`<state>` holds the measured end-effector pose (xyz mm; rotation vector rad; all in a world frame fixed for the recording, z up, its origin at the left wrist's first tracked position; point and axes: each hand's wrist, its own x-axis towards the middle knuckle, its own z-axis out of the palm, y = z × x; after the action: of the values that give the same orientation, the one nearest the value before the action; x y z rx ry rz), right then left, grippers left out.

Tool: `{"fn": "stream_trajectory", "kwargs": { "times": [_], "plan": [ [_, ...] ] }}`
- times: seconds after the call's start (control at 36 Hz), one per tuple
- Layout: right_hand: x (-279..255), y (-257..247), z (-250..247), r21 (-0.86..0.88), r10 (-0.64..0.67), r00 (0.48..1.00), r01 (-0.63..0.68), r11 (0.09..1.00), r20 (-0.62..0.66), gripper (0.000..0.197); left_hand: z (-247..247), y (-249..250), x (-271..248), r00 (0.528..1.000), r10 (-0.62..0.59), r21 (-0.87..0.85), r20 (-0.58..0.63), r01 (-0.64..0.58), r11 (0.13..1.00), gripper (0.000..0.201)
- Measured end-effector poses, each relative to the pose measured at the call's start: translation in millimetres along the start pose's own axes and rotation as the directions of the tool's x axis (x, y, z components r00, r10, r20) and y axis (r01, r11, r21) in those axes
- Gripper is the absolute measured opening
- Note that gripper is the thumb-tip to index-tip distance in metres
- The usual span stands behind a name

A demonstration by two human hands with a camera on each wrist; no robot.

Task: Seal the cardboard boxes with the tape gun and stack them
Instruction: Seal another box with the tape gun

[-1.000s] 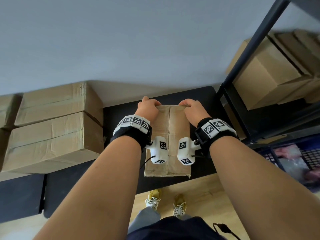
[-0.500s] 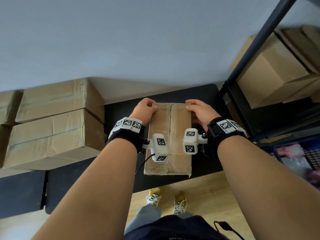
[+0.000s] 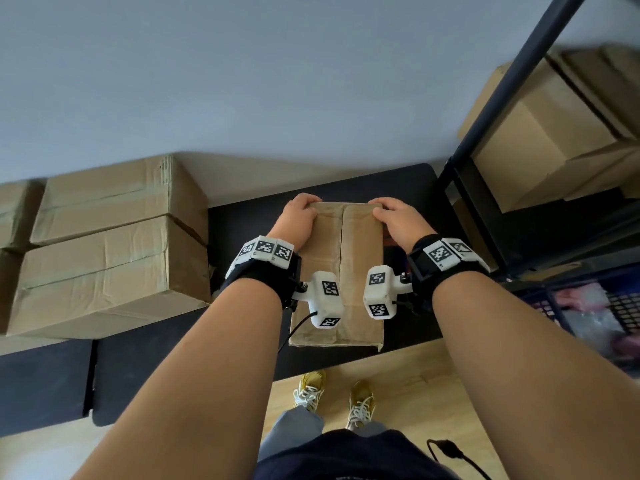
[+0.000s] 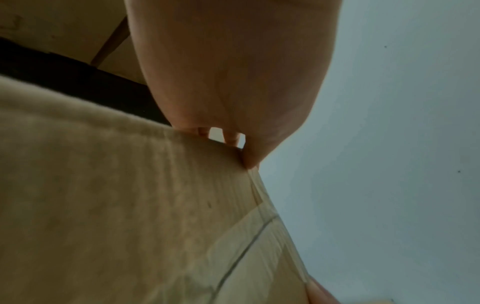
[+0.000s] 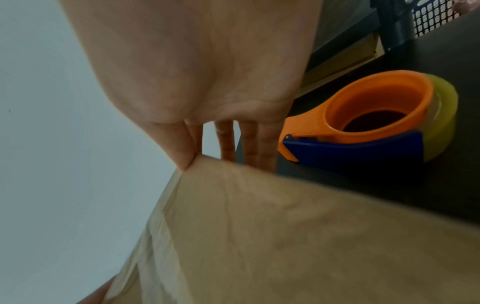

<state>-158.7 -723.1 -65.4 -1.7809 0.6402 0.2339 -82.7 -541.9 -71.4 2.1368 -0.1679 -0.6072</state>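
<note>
Two big creased brown cardboard cartons (image 3: 107, 244) stacked at left on the matte black tabletop (image 3: 412, 188). Mid-table, a narrower oblong cardboard box (image 3: 341, 271), wrinkly, flaps meeting in a centre seam. Left hand (image 3: 296, 220) and right hand (image 3: 398, 220) both gripping its far corners, thumbs on top, fingers curled over the edge. Just right of it, a glossy orange-and-blue plastic tape gun (image 5: 369, 123) with yellowish roll, lying untouched.

Stacked boxes (image 3: 104, 244) left, tape gun (image 5: 369, 121) right of box (image 3: 341, 271).
</note>
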Motion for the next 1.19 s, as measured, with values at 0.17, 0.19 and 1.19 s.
{"fn": "stream_trajectory", "kwargs": {
  "times": [0.17,0.19,1.19],
  "plan": [
    [0,-2,-1,-0.100,-0.065,0.998,0.067,0.993,0.027,0.044,12,1,1,0.998,-0.044,0.010,-0.050,0.044,0.999,0.028],
    [1,-2,-1,-0.125,-0.083,0.996,0.085,0.989,0.024,0.050,12,0,3,0.998,-0.043,0.022,-0.049,0.045,0.999,0.028],
    [-15,-11,15,-0.374,-0.011,0.961,-0.097,0.922,-0.276,0.032,-1,-9,-16,0.892,0.151,0.623,-0.426,0.168,0.764,0.064]
  ]
}}
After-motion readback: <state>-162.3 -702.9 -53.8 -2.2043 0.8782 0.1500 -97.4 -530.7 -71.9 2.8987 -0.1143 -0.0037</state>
